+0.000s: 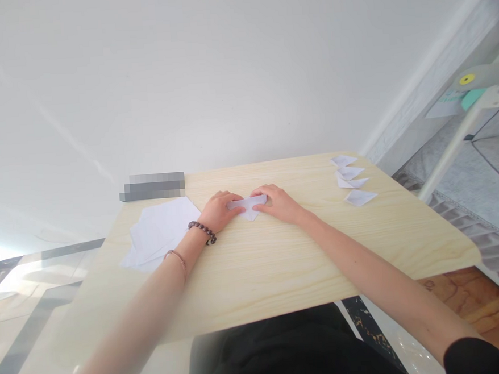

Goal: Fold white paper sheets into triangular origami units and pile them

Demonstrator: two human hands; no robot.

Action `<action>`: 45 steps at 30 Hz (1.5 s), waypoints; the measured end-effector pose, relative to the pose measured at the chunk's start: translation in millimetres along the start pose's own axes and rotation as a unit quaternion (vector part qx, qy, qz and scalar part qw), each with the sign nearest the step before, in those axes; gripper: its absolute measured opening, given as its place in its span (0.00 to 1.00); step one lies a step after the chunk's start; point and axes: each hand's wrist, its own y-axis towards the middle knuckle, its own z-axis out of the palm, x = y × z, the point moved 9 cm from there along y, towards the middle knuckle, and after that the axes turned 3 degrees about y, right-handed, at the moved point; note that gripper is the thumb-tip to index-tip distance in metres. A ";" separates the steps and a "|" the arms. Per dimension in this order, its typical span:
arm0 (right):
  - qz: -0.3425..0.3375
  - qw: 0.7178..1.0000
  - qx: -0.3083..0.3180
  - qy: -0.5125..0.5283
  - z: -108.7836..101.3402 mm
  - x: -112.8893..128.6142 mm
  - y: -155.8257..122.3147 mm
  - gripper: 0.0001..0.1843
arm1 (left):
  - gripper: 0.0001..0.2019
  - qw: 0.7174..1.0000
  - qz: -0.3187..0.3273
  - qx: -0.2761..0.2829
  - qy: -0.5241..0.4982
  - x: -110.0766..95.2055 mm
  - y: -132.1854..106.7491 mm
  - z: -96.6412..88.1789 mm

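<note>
Folded paper [248,204], seemingly part-made, is at the middle of the counter [281,270], its ends pinched in my nearly closed left fingers [228,197] and right fingers [267,188]. Four paper shapes [360,197] at far right look finished; white sheets [164,227] at left look unworked.

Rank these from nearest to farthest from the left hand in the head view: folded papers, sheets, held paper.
From the left hand:
1. Held paper: in its grip.
2. Sheets: just to its left.
3. Folded papers: well off to the right.
</note>
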 end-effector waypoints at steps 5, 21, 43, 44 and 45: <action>-0.027 0.999 0.016 -0.018 -0.5 3.9 -0.9 0.10 | 0.10 0.996 0.066 -0.016 0.063 -9.7 -1.1 -0.9; -0.082 0.982 0.045 -0.164 -2.5 19.9 -4.1 0.11 | 0.13 0.970 0.173 0.041 0.167 -38.6 -14.6 -7.2; 0.062 0.998 -0.005 0.027 -10.0 -17.5 -4.6 0.08 | 0.16 0.997 0.018 0.021 0.067 -2.6 -8.3 1.4; 0.059 0.998 -0.010 0.038 -10.3 -16.5 -4.3 0.08 | 0.15 0.999 0.014 0.019 0.048 -2.6 -7.3 1.4; 0.055 0.997 -0.013 0.050 -10.3 -15.2 -3.8 0.07 | 0.14 0.999 0.006 0.019 0.029 -2.1 -6.3 1.5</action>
